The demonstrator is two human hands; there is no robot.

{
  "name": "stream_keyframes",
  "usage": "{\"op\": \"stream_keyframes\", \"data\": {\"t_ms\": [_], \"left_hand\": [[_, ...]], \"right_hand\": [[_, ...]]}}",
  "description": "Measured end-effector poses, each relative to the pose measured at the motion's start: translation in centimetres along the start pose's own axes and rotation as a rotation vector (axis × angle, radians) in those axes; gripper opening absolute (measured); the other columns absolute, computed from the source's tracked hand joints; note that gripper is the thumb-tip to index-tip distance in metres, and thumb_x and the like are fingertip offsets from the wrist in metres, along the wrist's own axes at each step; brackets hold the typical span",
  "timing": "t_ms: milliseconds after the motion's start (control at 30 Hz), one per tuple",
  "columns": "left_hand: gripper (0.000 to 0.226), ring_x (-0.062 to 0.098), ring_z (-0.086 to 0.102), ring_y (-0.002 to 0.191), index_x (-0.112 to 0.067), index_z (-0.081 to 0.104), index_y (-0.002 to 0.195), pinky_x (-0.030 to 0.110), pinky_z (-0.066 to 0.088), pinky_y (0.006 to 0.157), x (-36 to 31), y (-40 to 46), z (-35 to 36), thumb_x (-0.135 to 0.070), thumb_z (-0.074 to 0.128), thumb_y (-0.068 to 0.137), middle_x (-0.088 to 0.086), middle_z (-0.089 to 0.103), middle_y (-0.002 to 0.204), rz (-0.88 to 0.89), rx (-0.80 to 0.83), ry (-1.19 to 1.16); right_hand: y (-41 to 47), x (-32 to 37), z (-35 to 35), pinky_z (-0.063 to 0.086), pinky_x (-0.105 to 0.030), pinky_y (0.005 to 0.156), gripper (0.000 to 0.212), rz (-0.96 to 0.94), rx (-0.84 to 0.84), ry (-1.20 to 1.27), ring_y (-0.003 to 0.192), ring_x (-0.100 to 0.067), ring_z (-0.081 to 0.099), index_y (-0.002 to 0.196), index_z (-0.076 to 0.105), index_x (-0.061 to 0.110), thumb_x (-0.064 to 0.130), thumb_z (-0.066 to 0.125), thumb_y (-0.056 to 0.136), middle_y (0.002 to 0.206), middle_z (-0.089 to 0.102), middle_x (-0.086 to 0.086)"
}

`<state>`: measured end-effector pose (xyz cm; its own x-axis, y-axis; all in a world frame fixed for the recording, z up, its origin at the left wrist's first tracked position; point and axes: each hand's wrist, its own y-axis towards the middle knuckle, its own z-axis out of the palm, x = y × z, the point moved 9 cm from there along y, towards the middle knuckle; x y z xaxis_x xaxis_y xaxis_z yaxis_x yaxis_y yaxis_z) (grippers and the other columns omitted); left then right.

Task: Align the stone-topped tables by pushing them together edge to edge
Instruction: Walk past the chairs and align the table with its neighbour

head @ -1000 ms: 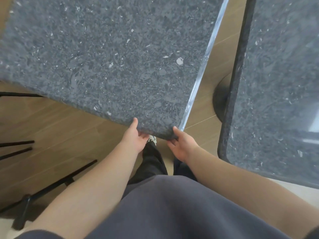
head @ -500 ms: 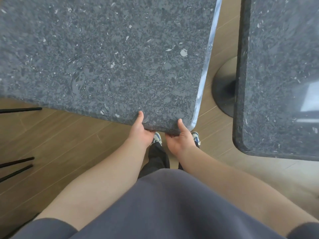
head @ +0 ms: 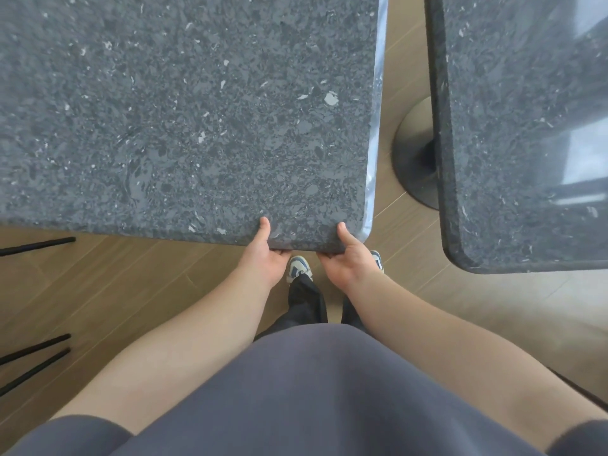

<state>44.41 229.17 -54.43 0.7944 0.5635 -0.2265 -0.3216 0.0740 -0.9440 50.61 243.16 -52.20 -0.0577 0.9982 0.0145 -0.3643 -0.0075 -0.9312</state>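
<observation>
Though gripped, left table [head: 197,110] above hands [head: 306,258]

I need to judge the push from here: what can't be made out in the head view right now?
- Fingers of the left hand and right hand: curled under the left table, only thumbs show on top.
- Left table's base: hidden by its own top.
- Right table: cut off by the right and top frame edges; its round base partly covered.
- Far ends of the gap: out of frame.
</observation>
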Motion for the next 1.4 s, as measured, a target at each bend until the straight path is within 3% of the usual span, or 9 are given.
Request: {"op": "stream_keyframes", "data": {"t_ms": [133,300,533,733,900,1067,1267,1400], "left_hand": [[0.050,0.031,0.068,0.110,-0.009,0.059,0.119,0.052,0.051,0.103,-0.1,0.1,0.3,-0.049,0.069,0.090,0.013,0.070,0.118,0.051,-0.045,0.009],[0.052,0.032,0.067,0.114,-0.009,0.057,0.124,0.054,0.052,0.102,-0.2,0.2,0.1,-0.050,0.065,0.093,0.013,0.068,0.124,0.058,-0.078,0.046],[0.049,0.032,0.068,0.110,-0.010,0.055,0.123,0.053,0.058,0.090,-0.3,-0.2,0.4,-0.049,0.063,0.094,0.013,0.068,0.123,0.103,-0.136,0.052],[0.048,0.032,0.071,0.101,-0.009,0.056,0.119,0.049,0.061,0.064,-0.2,-0.5,0.6,-0.049,0.064,0.094,0.015,0.071,0.115,0.124,-0.182,0.050],[0.045,0.031,0.074,0.093,-0.009,0.057,0.111,0.049,0.062,0.064,0.5,-0.6,1.3,-0.049,0.065,0.093,0.014,0.073,0.106,0.116,-0.184,0.053],[0.045,0.030,0.071,0.103,-0.009,0.055,0.113,0.050,0.061,0.083,1.5,-0.6,2.4,-0.050,0.061,0.095,0.014,0.071,0.115,0.106,-0.175,0.058],[0.037,0.030,0.071,0.096,-0.009,0.054,0.105,0.049,0.063,0.075,2.4,-1.1,3.8,-0.045,0.060,0.098,0.013,0.070,0.107,0.140,-0.171,0.044],[0.037,0.031,0.071,0.094,-0.008,0.053,0.104,0.047,0.062,0.059,3.2,-1.2,4.2,-0.044,0.060,0.098,0.015,0.069,0.106,0.134,-0.164,0.028]], "right_hand": [[0.3,0.0,-0.2,0.044,-0.049,0.110,0.048,0.021,-0.016,0.022,0.119,-0.033,0.061,0.134,0.051,0.006,0.013,0.071,0.091,0.132,0.062,-0.017],[0.4,-0.2,-0.4,0.046,-0.052,0.108,0.049,0.073,0.014,0.032,0.120,-0.034,0.062,0.133,0.053,0.006,0.015,0.073,0.090,0.130,0.064,-0.018],[0.7,0.5,-0.6,0.050,-0.047,0.104,0.051,0.064,-0.003,0.001,0.114,-0.030,0.064,0.135,0.052,0.006,0.012,0.073,0.089,0.127,0.064,-0.015],[0.5,1.0,-0.8,0.050,-0.044,0.104,0.053,0.087,-0.010,-0.023,0.119,-0.031,0.061,0.137,0.049,0.006,0.012,0.072,0.090,0.133,0.061,-0.015],[0.2,1.9,-0.8,0.046,-0.046,0.109,0.052,0.098,0.007,-0.033,0.124,-0.031,0.058,0.138,0.049,0.005,0.015,0.070,0.092,0.136,0.058,-0.017],[0.1,3.3,-0.7,0.044,-0.045,0.111,0.051,0.093,0.004,-0.036,0.126,-0.030,0.057,0.139,0.047,0.005,0.015,0.068,0.094,0.138,0.058,-0.016],[-0.2,4.6,-0.9,0.050,-0.042,0.101,0.046,0.104,0.016,-0.046,0.117,-0.030,0.061,0.136,0.050,0.006,0.015,0.067,0.095,0.135,0.060,-0.016],[-0.2,5.5,-1.4,0.045,-0.044,0.110,0.049,0.102,0.014,-0.059,0.121,-0.030,0.060,0.138,0.048,0.006,0.014,0.068,0.094,0.135,0.060,-0.017]]}}
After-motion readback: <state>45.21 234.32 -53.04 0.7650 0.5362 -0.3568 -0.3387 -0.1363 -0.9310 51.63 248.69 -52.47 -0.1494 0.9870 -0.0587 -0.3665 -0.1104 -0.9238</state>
